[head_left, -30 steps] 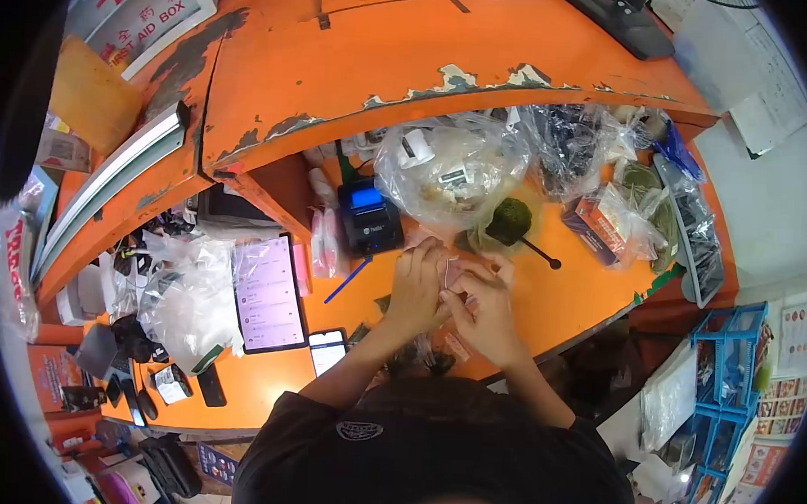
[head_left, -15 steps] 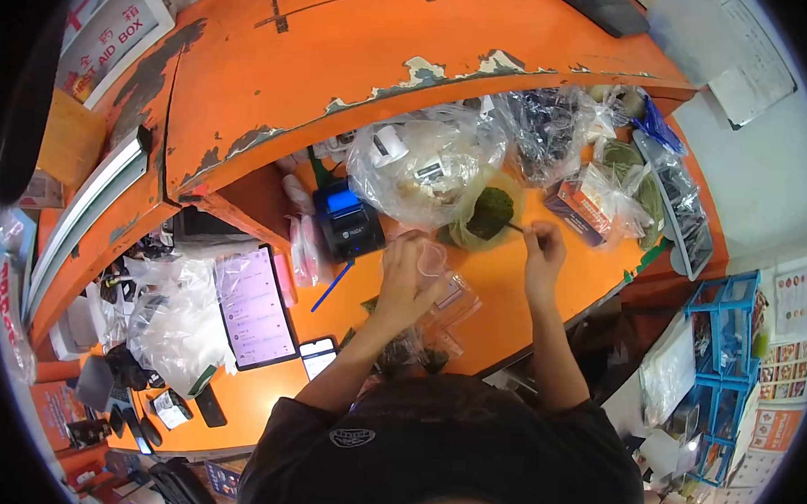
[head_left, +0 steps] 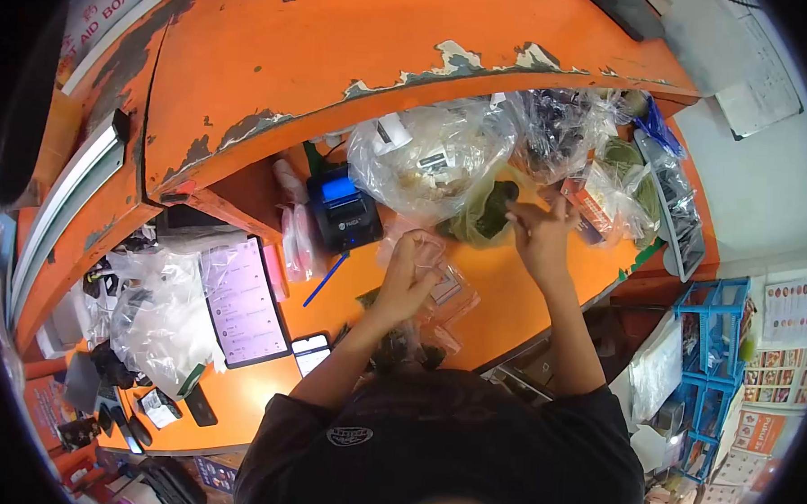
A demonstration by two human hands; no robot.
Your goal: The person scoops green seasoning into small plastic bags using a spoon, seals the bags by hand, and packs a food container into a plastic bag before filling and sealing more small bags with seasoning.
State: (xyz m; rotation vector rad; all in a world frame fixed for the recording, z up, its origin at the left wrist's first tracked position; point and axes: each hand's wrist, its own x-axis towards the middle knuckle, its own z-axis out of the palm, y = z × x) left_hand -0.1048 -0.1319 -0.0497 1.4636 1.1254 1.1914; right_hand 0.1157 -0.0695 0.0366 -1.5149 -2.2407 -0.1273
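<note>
My left hand point(head_left: 409, 281) is closed on a small clear plastic bag point(head_left: 431, 250), whose mouth shows beside the thumb and fingers. My right hand point(head_left: 545, 236) is raised to the right, fingers apart, with nothing visible in it. Just left of its fingertips, a translucent yellowish-green bag point(head_left: 463, 229) stands with its top open, and dark green flaky stuff point(head_left: 493, 211) shows inside. Flat clear packets with orange print point(head_left: 454, 295) lie under and beside my left hand. Other small packets with dark green contents point(head_left: 399, 344) are partly hidden by my left forearm.
A black label printer point(head_left: 344, 215) and a blue pen-like stick point(head_left: 325, 280) are left of my hands. Large clear bags point(head_left: 430, 154) crowd under the orange shelf edge point(head_left: 384, 89). A tablet point(head_left: 244, 299) and a phone point(head_left: 311, 352) lie left. An orange box point(head_left: 588, 206) sits right.
My right hand has come away from the thin dark handle it pinched at the green bag, and its fingers have spread. The handle no longer shows. My left hand still holds the clear bag.
</note>
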